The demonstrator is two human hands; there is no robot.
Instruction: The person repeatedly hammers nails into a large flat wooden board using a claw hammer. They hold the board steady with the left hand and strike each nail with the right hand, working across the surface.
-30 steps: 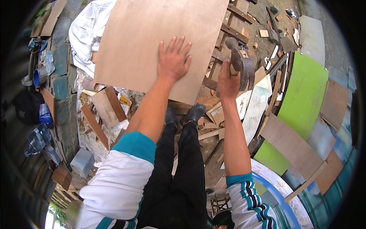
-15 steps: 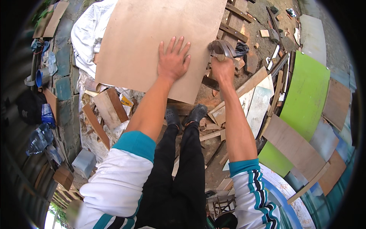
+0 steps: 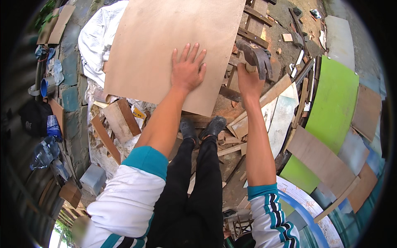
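Observation:
A large brown board (image 3: 161,62) lies in front of me, and my left hand (image 3: 187,71) rests flat on it near its middle with the fingers spread. My right hand (image 3: 249,82) is wrapped round the handle of a claw hammer (image 3: 257,59), out past the board's right edge. The hammer's head points up and away from me, with its claw to the right. Part of the handle is hidden in my fist.
Beyond the board's right edge stand dark wooden slats (image 3: 253,38). Wood scraps (image 3: 231,142) lie around my feet. At the right lean a green panel (image 3: 333,103) and several other sheets. A white cloth (image 3: 97,39) is bunched at the left, above loose timber pieces (image 3: 120,118).
My right hand and the hammer have moved to the right and away from the board's edge, and the hammer has turned. My left hand stays in place on the board.

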